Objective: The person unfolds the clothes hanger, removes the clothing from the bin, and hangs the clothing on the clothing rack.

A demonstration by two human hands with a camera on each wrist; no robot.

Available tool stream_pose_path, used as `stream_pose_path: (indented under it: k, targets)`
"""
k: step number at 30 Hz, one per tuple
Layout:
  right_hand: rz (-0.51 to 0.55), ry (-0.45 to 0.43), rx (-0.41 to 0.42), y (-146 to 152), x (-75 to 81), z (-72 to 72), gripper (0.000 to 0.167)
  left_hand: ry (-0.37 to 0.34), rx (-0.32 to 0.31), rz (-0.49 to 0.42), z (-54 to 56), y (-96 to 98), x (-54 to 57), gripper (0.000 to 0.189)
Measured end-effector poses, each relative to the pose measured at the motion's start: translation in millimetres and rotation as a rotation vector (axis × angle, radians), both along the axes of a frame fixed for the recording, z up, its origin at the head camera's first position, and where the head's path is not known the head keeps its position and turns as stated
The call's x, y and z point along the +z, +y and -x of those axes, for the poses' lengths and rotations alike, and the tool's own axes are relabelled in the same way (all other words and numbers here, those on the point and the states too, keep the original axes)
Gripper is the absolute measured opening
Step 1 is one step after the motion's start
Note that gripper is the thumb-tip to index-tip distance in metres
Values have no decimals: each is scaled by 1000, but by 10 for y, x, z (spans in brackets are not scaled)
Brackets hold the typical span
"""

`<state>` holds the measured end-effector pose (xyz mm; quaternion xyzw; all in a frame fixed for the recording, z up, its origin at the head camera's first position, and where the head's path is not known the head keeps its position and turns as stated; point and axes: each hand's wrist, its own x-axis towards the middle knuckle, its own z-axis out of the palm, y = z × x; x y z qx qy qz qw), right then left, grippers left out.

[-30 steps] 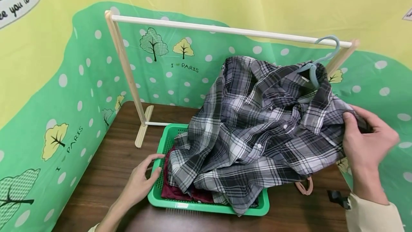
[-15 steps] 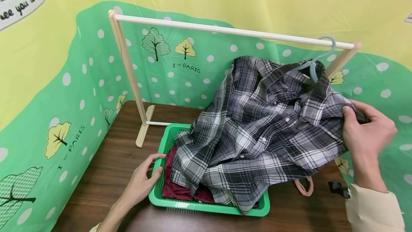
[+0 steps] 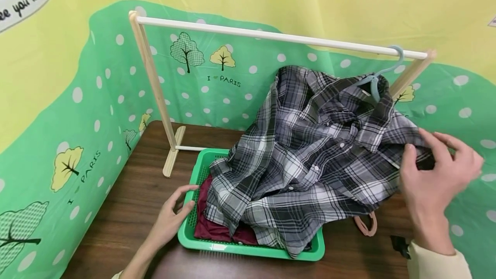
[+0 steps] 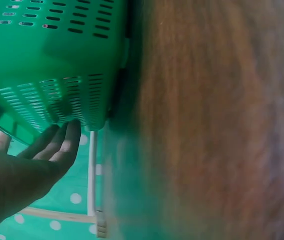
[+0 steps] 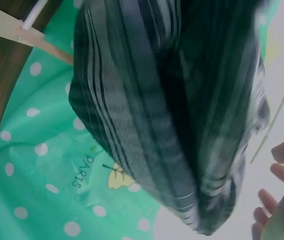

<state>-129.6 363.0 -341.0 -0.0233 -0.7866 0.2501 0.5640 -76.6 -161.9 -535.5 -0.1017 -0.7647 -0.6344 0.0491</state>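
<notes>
A grey, black and white plaid shirt (image 3: 294,150) hangs on a light blue hanger (image 3: 373,83), whose hook sits at the right end of the white rail (image 3: 279,37). The shirt's lower part drapes into a green basket (image 3: 252,249). My right hand (image 3: 441,175) is beside the shirt's right shoulder, fingers spread and thumb apart. The right wrist view shows a gap between those fingers (image 5: 279,152) and the cloth. My left hand (image 3: 170,216) rests at the basket's left rim; in the left wrist view its extended fingers (image 4: 69,142) lie against the outer wall.
Dark red cloth (image 3: 217,231) lies in the basket under the shirt. A pink loop (image 3: 366,225) is on the brown table (image 3: 128,201) right of the basket. The wooden rack post (image 3: 151,81) stands at the left, before a patterned green and yellow backdrop (image 3: 240,68).
My right hand has let go of the shirt's shoulder, its fingers opening. The hanger and the shirt's collar have shifted slightly. My left hand has stayed at the basket.
</notes>
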Motion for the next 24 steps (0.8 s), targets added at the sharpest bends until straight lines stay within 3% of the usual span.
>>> stream_pose_path:
  k: [4,10,13,16,21,24]
  targets:
    - [-3,103,120,-334,-41,-170,34,-3,-2,-47,11,-6,-57,36]
    - [-32,50,531,-568,-280,-438,40,-12,-16,-95,23,-12,-129,39]
    - [-53,-52,759,-600,-466,-543,51,-20,-32,-113,25,-14,-148,41]
    - [-93,-205,912,-626,-676,-617,68,-30,-39,-134,25,-19,-162,42]
    - [-135,-438,1017,-681,-985,-698,90,-35,-43,-146,34,-39,-180,44]
    - [-133,-557,1022,-708,-1081,-722,102,-19,-61,-101,72,-54,-197,46]
